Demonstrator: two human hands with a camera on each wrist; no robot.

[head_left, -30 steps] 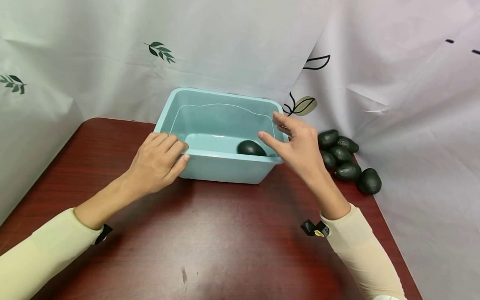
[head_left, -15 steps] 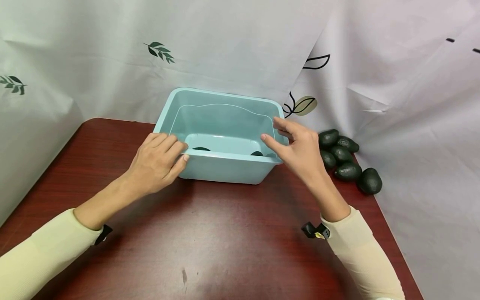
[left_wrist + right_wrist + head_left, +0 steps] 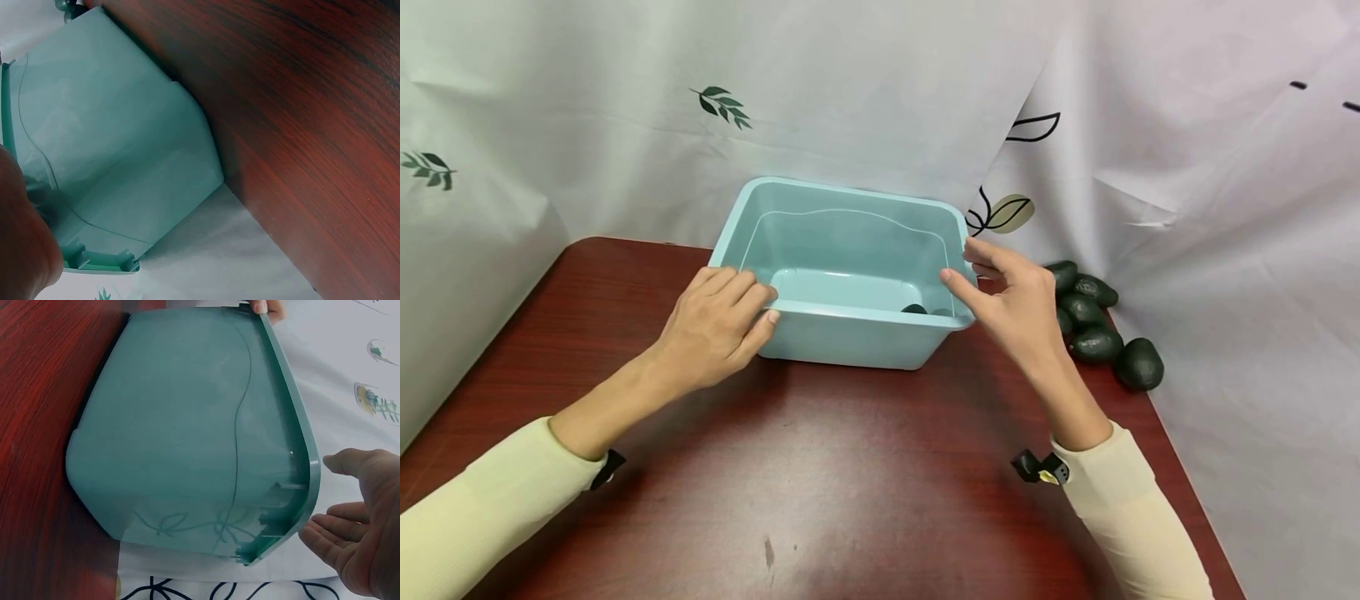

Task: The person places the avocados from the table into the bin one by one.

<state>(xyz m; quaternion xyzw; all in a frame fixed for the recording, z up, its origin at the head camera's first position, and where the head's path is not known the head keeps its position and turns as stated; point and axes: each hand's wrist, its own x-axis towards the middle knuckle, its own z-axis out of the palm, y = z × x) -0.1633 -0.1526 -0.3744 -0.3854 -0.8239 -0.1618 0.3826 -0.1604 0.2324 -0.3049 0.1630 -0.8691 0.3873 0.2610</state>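
Note:
In the head view a light blue plastic tub (image 3: 850, 333) stands on the table. My left hand (image 3: 718, 325) grips its front left rim, fingers over the edge and thumb outside. My right hand (image 3: 1011, 304) holds nothing; its fingers are extended and spread from the thumb beside the tub's right rim. In the right wrist view that hand (image 3: 362, 519) has its fingertips right at the rim corner. The top of a dark green avocado (image 3: 914, 308) shows inside the tub, mostly hidden behind the front wall.
Several avocados (image 3: 1096, 343) lie in a pile at the table's right edge, partly hidden by my right hand. The dark red wooden table (image 3: 850, 475) extends in front of the tub. A white curtain (image 3: 865, 92) with leaf prints hangs close behind and at both sides.
An avocado in the tub has dropped or rolled out of sight, passing the left side behind the front wall. My right hand has drawn back slightly to the right. The left hand stays put.

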